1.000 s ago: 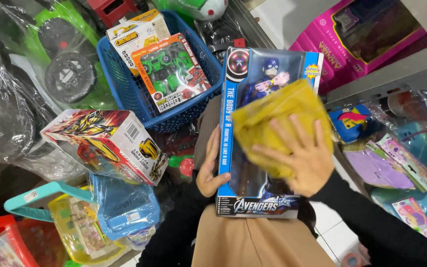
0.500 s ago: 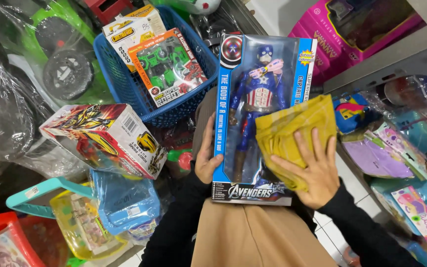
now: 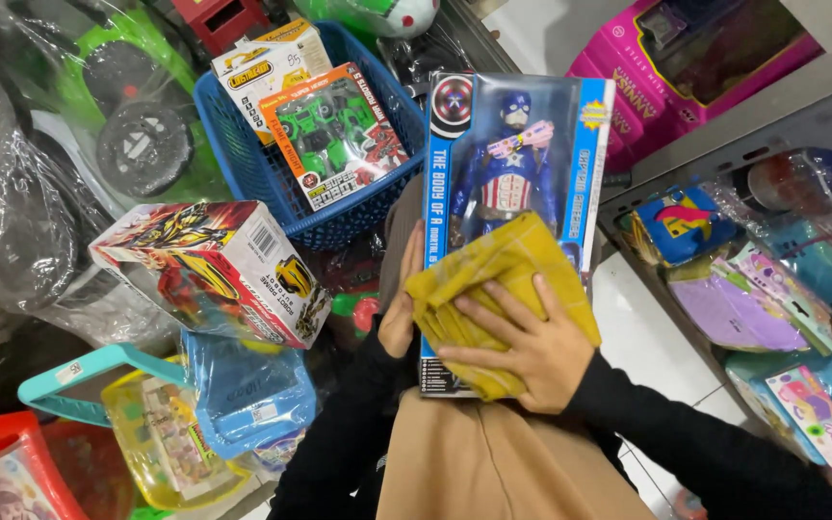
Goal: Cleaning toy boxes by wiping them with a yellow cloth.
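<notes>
A cloth (image 3: 503,279) lies on the figure box (image 3: 512,193), the basket (image 3: 243,173) to its left (robot box (image 3: 209,270) beside it).

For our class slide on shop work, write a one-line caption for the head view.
Right hand presses a yellow cloth on a boxed action figure steadied by the left hand.

A blue plastic basket (image 3: 243,164) sits upper left, holding a yellow-and-white toy box (image 3: 267,60) and an orange-edged box with green figures (image 3: 339,130). Just below it lies a tilted red robot-toy box (image 3: 209,270). A green ride-on car (image 3: 98,106) (wrapped in clear plastic) fills the far left. A pink toy box (image 3: 695,67) rests upper right, and pastel packaged toys (image 3: 772,308) crowd the shelf beneath.
</notes>
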